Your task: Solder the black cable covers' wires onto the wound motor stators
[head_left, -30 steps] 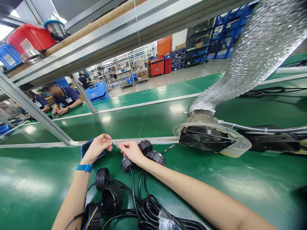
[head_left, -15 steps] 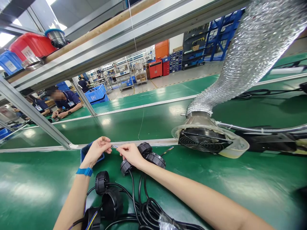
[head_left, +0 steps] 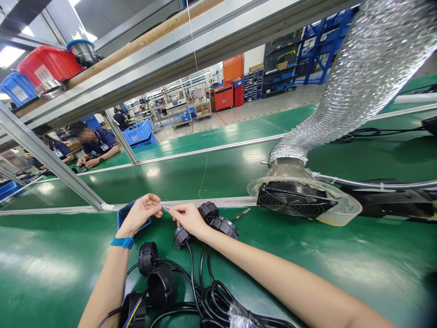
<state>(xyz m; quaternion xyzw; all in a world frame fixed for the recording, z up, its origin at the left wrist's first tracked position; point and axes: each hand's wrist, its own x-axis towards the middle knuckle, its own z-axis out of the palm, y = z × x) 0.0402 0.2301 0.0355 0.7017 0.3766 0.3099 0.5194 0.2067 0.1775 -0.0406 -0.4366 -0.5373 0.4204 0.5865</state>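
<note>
Thin coloured wires stretch across the short gap between my two hands, above the back of the green bench. My left hand, with a blue strap on its wrist, pinches the tips of these wires between thumb and finger. My right hand grips the same wires a little further along, its fingers closed. Behind my left hand sits a small blue bin, mostly covered by it. Black round caps lie around my right hand, and black cables coil nearer to me.
More black caps lie at front left, one with coloured wires. A fan under a foil duct stands at right. A metal shelf with red and blue bins crosses overhead. A co-worker sits at far left.
The view has shifted slightly, so everything appears a little further right. Both hands keep their pinch on the wires, with less wire showing between the fingers.
</note>
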